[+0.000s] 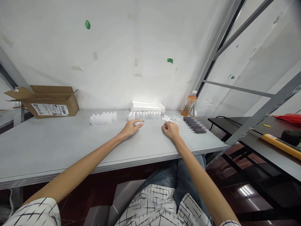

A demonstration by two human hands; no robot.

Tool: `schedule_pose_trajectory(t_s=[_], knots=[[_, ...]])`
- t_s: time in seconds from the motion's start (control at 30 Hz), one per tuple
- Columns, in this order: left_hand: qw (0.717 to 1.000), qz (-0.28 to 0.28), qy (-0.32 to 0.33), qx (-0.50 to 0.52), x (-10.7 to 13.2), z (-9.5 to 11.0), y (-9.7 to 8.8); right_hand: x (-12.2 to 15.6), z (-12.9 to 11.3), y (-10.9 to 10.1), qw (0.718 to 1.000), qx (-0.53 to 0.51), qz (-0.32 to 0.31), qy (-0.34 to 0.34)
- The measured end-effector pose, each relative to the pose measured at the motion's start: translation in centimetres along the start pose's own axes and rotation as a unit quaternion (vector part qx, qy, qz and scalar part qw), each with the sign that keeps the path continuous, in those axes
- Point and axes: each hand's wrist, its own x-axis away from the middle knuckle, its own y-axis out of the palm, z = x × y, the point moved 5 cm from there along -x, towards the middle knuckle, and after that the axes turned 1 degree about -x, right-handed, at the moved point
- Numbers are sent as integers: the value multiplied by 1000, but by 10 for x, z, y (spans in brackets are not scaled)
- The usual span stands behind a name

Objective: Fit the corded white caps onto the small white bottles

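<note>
My left hand [131, 127] rests on the grey table [58, 147], its fingers wrapped round a small white bottle [138, 123] lying near the row of small white bottles [144, 115]. My right hand [170, 129] lies curled on the table, fingers pinched together beside a heap of small white caps and cords [173, 119]; what it holds is too small to make out. A second group of white bottles [103, 118] stands further left.
A stack of white trays [147, 106] sits at the back by the wall. An open cardboard box [45, 100] stands at the far left, an orange drink bottle [188, 104] and a dark blurred object [194, 124] at the right. Metal shelf struts rise on the right.
</note>
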Motion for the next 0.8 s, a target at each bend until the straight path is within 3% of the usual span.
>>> schedule_pose_trajectory(t_s=[0.1, 0.4, 0.67, 0.8], knots=[[997, -33, -20, 64, 1, 1, 2, 0, -1, 2, 1000, 3, 1, -7], [991, -59, -37, 112, -2, 2, 2, 0, 1, 1, 1000, -8, 1, -2], [998, -46, -6, 37, -2, 4, -1, 0, 2, 0, 1000, -21, 1, 4], [998, -35, -6, 54, -4, 1, -1, 1, 1, -1, 1000, -31, 6, 2]])
